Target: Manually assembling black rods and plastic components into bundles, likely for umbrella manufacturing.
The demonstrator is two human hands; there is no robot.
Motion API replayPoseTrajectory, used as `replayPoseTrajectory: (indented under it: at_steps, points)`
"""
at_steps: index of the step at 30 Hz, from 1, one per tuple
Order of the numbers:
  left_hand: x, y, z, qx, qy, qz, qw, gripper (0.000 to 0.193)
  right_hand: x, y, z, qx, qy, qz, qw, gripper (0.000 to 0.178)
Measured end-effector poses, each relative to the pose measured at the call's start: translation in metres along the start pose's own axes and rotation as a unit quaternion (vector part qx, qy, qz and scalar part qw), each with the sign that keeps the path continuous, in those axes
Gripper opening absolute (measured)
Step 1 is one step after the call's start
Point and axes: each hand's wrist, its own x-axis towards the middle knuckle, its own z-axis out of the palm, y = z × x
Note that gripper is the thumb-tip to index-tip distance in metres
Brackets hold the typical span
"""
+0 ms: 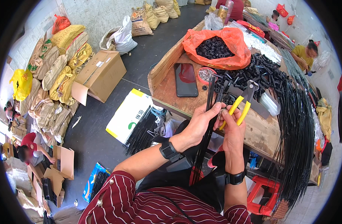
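My left hand [201, 123] is closed round a bundle of long thin black rods [204, 143], which stand nearly upright at the table's near edge. Close beside it, my right hand [233, 132] grips pliers with yellow handles [235, 107], their dark jaws pointing away from me. The fingertips of both hands meet near the rods; any small part between them is too hidden to make out. Just beyond lie a small pinkish-red dish of tiny shiny pieces [206, 74] and a black phone [186, 80].
An orange plastic bag [238, 56] of small black parts sits on the wooden table [165, 80]. Black tubular parts [268, 69] and long black rods [299, 142] cover its right side. Left on the floor are a cardboard box [100, 74] and stacked sacks [53, 72]. Other people work nearby.
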Motion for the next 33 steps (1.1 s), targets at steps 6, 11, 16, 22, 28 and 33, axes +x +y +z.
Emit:
replayPoseTrajectory:
  at_steps: [6,11,16,22,28,33]
  points:
    - [-0.001,0.001,0.002,0.0,0.003,0.0,1.0,0.033,0.001,0.001,-0.001,0.027,-0.001,-0.001,1.0,0.019]
    - [0.001,-0.001,0.001,0.016,0.006,0.002,1.0,0.033,-0.003,0.001,0.004,-0.024,0.017,-0.048,0.998,0.019]
    - [0.001,0.009,-0.006,0.002,-0.072,-0.052,0.996,0.042,-0.005,-0.005,0.001,-0.128,-0.03,-0.124,0.984,0.02]
    - [0.001,0.01,-0.013,-0.019,-0.14,-0.075,0.987,0.051,-0.003,-0.022,-0.006,-0.236,-0.106,-0.161,0.952,0.022]
    - [0.003,0.008,-0.012,-0.042,-0.142,-0.094,0.984,0.05,0.0,-0.038,-0.017,-0.344,-0.141,-0.17,0.913,0.021]
    - [0.004,0.007,-0.024,-0.067,-0.11,-0.098,0.987,0.047,-0.027,-0.085,-0.044,-0.33,-0.238,0.173,0.897,0.042]
